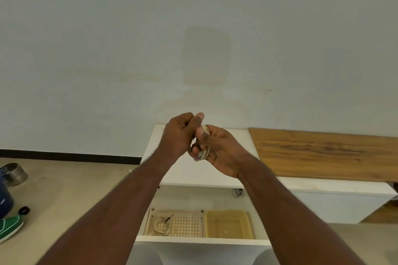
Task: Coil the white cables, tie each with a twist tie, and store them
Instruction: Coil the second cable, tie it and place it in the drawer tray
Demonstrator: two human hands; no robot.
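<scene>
My left hand [178, 133] and my right hand [221, 150] meet above the white cabinet top [241, 135], both closed on a small coiled white cable [204, 153]. Most of that coil is hidden between my fingers; only a few loops and a plug end show. Whether a twist tie is on it I cannot tell. Below, in the open drawer [200, 240], a second coiled white cable [160, 225] bound with a dark twist tie [169, 218] lies in a perforated beige tray [185, 225].
A yellow plastic bin [228, 224] sits to the right of the beige tray in the drawer. A wooden board [323, 153] lies on the cabinet at the right. On the floor at the left are a metal bowl [14, 173] and a green shoe [9, 228].
</scene>
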